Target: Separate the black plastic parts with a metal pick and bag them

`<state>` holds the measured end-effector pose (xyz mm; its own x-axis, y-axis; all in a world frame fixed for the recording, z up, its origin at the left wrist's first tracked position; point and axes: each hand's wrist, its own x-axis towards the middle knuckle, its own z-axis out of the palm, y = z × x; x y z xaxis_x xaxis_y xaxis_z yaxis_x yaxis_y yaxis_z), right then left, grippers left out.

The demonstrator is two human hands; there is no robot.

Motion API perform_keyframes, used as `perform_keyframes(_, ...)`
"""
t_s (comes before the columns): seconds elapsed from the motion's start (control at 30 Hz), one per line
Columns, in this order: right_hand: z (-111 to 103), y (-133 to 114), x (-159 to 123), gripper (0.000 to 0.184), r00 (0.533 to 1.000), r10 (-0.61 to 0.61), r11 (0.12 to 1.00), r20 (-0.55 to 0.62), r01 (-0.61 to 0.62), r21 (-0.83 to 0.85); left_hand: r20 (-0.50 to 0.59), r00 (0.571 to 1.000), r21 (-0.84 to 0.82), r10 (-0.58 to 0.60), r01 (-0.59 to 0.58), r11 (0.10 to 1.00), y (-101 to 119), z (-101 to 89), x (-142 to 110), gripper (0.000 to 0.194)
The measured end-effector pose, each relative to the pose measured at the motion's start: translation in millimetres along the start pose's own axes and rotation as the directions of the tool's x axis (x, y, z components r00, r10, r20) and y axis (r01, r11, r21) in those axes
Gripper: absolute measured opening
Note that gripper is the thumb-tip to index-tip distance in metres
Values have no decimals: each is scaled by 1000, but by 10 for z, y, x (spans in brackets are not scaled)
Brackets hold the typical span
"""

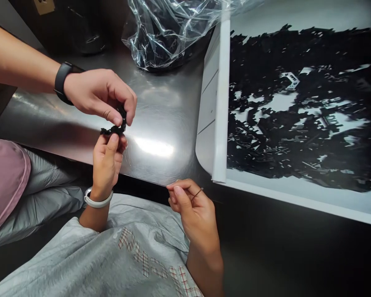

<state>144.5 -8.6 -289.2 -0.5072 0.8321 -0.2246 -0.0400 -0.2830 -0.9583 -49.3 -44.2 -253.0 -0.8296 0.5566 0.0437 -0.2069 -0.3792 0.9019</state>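
Observation:
My left hand (106, 159), with a white band on its wrist, is closed on a small black plastic part (113, 130) held up over the steel table (160, 123). Another person's hand (99, 95), wearing a black watch, reaches in from the left and pinches the same black part from above. My right hand (193, 206) is lower, near the table's front edge, with thumb and forefinger pinched on a thin dark pin or wire (198, 192).
A white tray (218, 123) on the right holds a heap of several small black plastic parts (297, 111). A crumpled clear plastic bag (170, 33) with more black parts lies at the back. The other person's pink sleeve and grey trousers are at the left.

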Motion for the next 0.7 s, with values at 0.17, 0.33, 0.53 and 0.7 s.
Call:
perform_keyframes(0.17, 41, -31, 20, 47, 999, -35, 999, 24, 35, -39, 51, 998, 94, -22, 18, 995, 11, -55, 47, 33)
perform_keyframes(0.33, -136, -317, -272, 42, 998, -70, 984, -8, 67, -164, 135, 985, 240, -108, 73, 968, -58, -142, -58, 20)
perform_keyframes(0.53, -807, -1068, -396, 27, 884, -415, 600, 215, 443, -666, 154, 981, 304, -120, 68, 950, -77, -193, -56, 18)
perform_keyframes(0.7, -881, -1457, 508, 22, 929, -141, 90, 342, 356, -930, 184, 972, 322, -146, 81, 943, -116, -194, -73, 19)
